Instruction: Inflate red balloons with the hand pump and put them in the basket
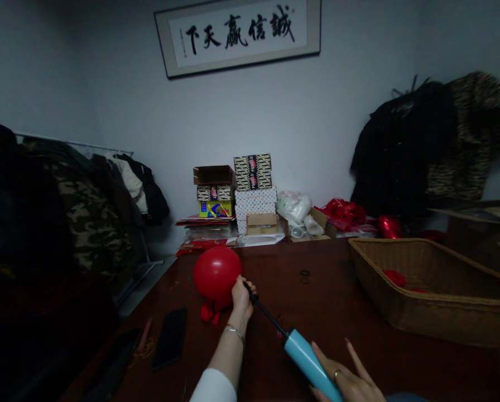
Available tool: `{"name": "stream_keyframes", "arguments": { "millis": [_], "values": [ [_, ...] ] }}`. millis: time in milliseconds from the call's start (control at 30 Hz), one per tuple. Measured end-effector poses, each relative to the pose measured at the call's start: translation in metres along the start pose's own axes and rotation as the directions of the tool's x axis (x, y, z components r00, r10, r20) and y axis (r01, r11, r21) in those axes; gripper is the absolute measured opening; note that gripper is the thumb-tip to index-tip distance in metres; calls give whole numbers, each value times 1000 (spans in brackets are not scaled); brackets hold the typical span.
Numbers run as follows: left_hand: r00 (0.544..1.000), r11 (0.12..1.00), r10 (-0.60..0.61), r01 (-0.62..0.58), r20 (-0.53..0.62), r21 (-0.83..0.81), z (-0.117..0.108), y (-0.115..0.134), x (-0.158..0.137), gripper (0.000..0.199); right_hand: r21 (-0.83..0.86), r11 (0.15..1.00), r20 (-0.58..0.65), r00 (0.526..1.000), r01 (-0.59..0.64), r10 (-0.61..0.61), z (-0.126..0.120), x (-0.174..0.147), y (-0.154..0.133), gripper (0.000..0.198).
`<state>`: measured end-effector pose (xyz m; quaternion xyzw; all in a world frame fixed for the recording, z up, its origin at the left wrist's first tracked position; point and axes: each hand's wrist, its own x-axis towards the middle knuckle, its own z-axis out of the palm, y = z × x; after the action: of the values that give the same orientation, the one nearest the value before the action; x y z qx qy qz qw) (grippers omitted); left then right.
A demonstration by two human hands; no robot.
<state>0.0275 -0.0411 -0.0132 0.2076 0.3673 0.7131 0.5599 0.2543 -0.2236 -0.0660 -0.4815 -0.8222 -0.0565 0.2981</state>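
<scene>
Presently the left hand (241, 296) is closed around the neck of a red balloon (216, 274) where it meets the black nozzle of a hand pump (304, 353); the inflated balloon sits just above the dark wooden table (317, 301), near its left edge. The right hand (348, 379) grips the pump's light blue barrel from beneath, index finger extended, remaining fingers wrapped. A black phone (170, 338) lies flat left of the forearm. A wicker basket (426, 312) stands at right. Stacked boxes (252, 192) line the far wall.
</scene>
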Motion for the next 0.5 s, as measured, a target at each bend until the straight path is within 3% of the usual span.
{"name": "stream_keyframes", "arguments": {
  "millis": [167, 500],
  "values": [
    [1000, 1000, -1, 1, 11, 9, 2, -3, -6, 26, 23, 1000, -28, 1000, 1, 0, 5, 17, -9, 59],
    [998, 998, -64, 63, 24, 15, 12, -17, -28, 25, 88, 985, -62, 986, -147, 153, 11, 69, -37, 54]
  ]
}}
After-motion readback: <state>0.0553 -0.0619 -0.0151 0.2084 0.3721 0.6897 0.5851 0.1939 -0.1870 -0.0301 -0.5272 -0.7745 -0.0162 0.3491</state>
